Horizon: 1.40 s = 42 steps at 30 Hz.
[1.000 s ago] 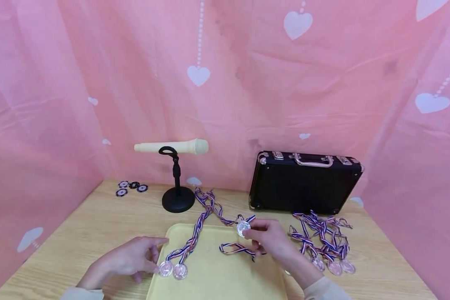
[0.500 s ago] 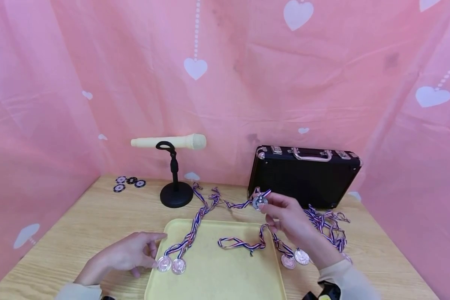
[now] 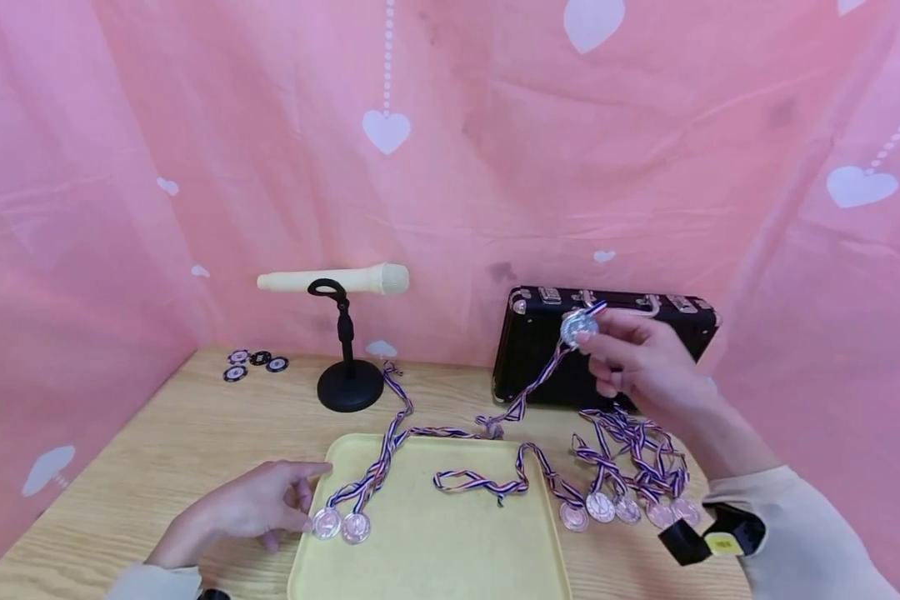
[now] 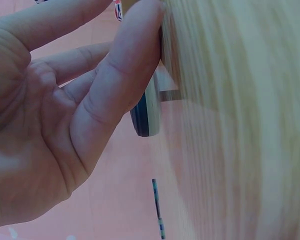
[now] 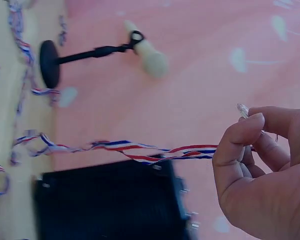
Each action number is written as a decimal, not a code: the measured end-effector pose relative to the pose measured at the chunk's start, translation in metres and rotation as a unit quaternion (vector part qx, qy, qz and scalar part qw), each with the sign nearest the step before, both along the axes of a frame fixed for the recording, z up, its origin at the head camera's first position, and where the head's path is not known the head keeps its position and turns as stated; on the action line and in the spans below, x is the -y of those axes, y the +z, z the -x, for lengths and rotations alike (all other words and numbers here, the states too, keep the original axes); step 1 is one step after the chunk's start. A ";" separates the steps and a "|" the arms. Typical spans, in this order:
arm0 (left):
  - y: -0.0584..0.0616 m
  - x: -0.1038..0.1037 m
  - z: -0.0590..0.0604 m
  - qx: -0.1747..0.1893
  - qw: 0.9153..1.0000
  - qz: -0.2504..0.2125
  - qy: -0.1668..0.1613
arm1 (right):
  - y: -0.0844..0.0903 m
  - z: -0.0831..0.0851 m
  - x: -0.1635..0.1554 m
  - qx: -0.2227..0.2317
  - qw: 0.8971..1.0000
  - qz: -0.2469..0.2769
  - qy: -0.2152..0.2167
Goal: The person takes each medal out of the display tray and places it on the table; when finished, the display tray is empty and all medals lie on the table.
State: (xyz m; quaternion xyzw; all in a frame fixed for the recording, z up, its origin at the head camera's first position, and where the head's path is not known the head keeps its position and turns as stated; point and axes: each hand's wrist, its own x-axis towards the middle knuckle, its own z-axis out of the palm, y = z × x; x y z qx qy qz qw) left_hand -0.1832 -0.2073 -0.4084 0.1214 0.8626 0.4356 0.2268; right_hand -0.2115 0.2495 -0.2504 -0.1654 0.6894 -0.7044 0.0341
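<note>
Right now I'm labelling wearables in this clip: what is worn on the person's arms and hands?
Both hands are bare: no gloves or rings show. The right hand has a cream long sleeve, and at its wrist sits a black strapped device with a yellow label. The left hand has a matching cream cuff, with a dark object's edge just beside it.

Your right hand (image 3: 645, 358) is lifting the round silver medal (image 3: 576, 327) from above the yellow plastic tray (image 3: 427, 542) to the black case's (image 3: 540, 367) top, drawing its striped ribbon (image 3: 528, 392) taut.
</note>
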 end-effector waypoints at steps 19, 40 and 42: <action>0.001 0.008 0.000 -0.010 1.000 0.000 -0.008 | 0.025 -0.037 -0.111 -0.090 0.984 0.148 0.039; -0.005 0.011 -0.001 -0.003 1.000 0.006 -0.008 | -0.025 -0.061 -0.224 -0.085 0.977 0.188 0.057; -0.006 0.012 -0.001 -0.005 1.000 0.004 -0.011 | -0.023 -0.059 -0.222 -0.085 0.980 0.171 0.044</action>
